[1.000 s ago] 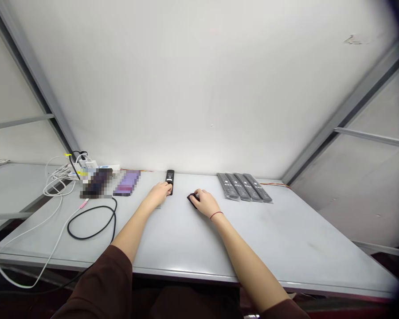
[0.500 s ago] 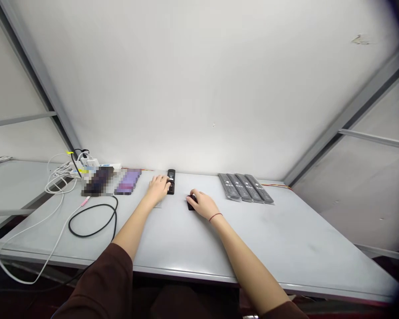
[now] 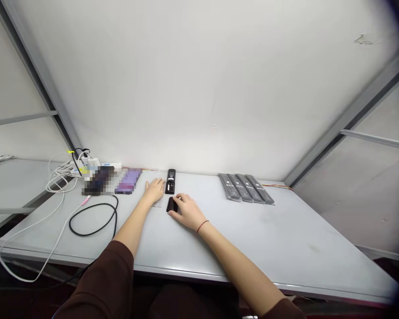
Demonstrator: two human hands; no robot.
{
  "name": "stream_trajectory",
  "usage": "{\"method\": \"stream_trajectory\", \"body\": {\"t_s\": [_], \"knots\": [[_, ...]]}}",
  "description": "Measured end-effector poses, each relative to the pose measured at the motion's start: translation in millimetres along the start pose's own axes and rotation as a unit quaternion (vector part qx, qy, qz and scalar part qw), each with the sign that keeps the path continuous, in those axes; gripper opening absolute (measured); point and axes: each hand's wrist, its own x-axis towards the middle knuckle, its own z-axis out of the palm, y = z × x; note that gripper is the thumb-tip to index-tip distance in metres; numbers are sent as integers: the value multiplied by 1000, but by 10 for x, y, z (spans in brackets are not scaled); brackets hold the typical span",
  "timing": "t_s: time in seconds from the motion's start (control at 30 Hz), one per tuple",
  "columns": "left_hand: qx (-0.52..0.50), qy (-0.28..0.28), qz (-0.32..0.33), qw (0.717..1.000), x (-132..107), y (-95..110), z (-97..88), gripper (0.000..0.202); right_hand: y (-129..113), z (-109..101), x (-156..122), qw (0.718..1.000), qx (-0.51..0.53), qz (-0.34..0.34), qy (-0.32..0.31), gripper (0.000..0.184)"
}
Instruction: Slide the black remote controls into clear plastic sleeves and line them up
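A black remote control (image 3: pixel 170 180) lies lengthwise near the back of the grey table (image 3: pixel 286 239). My left hand (image 3: pixel 154 190) rests flat just to its left, fingers stretched out, over a thin clear plastic piece. My right hand (image 3: pixel 185 210) sits just in front of the remote, fingers curled on a small black piece (image 3: pixel 171 204) that lies below the remote's near end. A red band is on my right wrist.
Several wrapped grey remotes (image 3: pixel 246 188) lie in a row at the back right. At the back left sit two phones (image 3: pixel 113 180), a power strip with white cables (image 3: pixel 69 170) and a looped black cable (image 3: pixel 93 217). A white wall stands behind the table.
My right hand has slid left with the small black piece, from right of the remote to just below its near end. My left hand has shifted slightly left off the remote.
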Motion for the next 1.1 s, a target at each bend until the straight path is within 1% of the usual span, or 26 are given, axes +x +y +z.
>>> {"method": "stream_trajectory", "body": {"t_s": [0.13,0.23,0.4,0.53,0.63,0.7,0.73,0.77,0.8,0.83,0.87,0.9,0.97,1.0,1.03,1.1], "knots": [[1,0,3,1000,-3,-2,-3,44,-41,110,37,1000,7,-3,16,41],[2,5,6,1000,-7,-2,6,43,-63,127,43,1000,-11,-8,24,41],[-1,12,9,1000,-4,-7,26,43,-77,100,39,1000,-28,-4,7,41],[-2,20,13,1000,-4,-9,37,41,-78,118,38,1000,-24,4,-5,43],[-6,28,20,999,-14,-5,31,40,-20,110,70,1000,10,-2,-12,46],[-7,29,22,999,-19,-2,26,40,101,50,101,999,39,-2,-2,46],[-8,29,21,999,-20,-1,24,40,193,-1,111,999,45,13,12,46],[-9,28,19,999,-19,-2,24,40,305,-65,110,998,41,43,33,45],[-10,27,17,999,-17,-3,24,40,431,-139,96,994,24,90,55,43],[-11,26,16,999,-14,-4,24,40,564,-218,69,985,-4,155,76,43],[-11,26,14,999,-11,-5,24,40,696,-295,29,968,-39,229,96,44],[-12,28,12,999,-8,-6,22,41,820,-365,-19,944,-78,301,111,47],[-11,44,6,999,-6,-1,9,41,1017,-466,-119,901,-134,397,114,51],[-11,58,2,998,-7,5,-3,41,1084,-493,-158,886,-150,426,106,49],[-10,75,-1,997,-10,14,-19,42,1129,-504,-186,878,-161,440,99,45],[-12,111,-1,994,-18,41,-58,42,1163,-492,-205,875,-170,445,88,37]]}}
